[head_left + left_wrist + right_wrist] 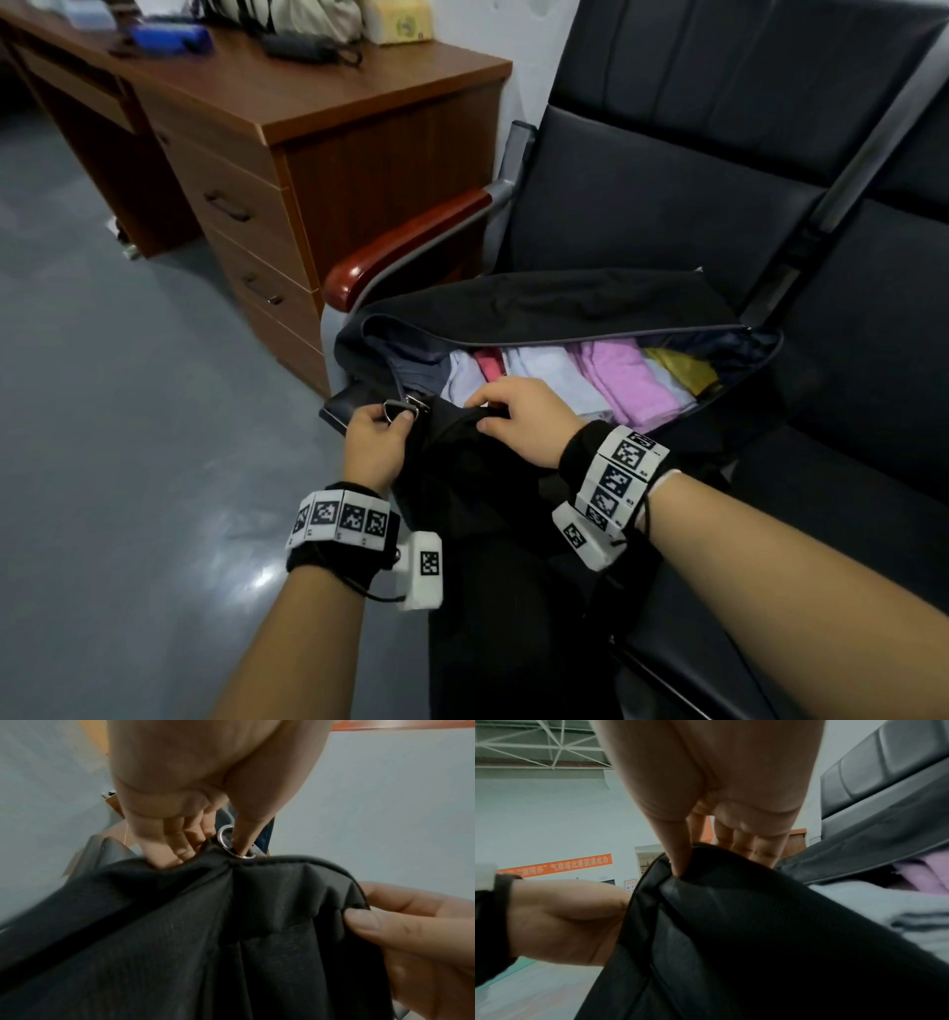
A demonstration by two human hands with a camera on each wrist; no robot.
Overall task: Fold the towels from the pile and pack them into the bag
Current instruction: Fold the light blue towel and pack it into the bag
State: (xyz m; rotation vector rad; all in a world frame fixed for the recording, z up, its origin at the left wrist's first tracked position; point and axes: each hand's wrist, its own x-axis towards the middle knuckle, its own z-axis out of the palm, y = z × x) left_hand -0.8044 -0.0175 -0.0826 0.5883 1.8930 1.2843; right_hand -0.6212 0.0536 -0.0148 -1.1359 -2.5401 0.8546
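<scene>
Left hand: my left hand (pixel 374 441) is clenched at the near-left corner of the bag, thumb and fingers (pixel 167 850) curled round the black fabric edge, the thumb tip pressed into the metal ring (pixel 227 843) there.
Right hand: my right hand (pixel 518 419) pinches the same near rim a little further right, thumb on the near side and the fingers (pixel 741 845) folded over the far side of the fabric.
Gap between hands: the two grips sit just beside each other, with a bunched stretch of rim between them.
Bag: the black bag (pixel 539 303) lies on the black seat (pixel 642 205), its mouth gaping, the far flap thrown back and the near side pulled up toward me by both hands.
Towels: folded towels (pixel 554 375) stand in a row inside the bag, white, red, pink and yellow, directly beyond my right fingertips and apart from them.
Pink towel: the pink towel (pixel 926 874) shows under the far flap in the right wrist view.
Surroundings: a wooden desk (pixel 308 128) with drawers stands to the left of the seat on the grey floor (pixel 128 411).
</scene>
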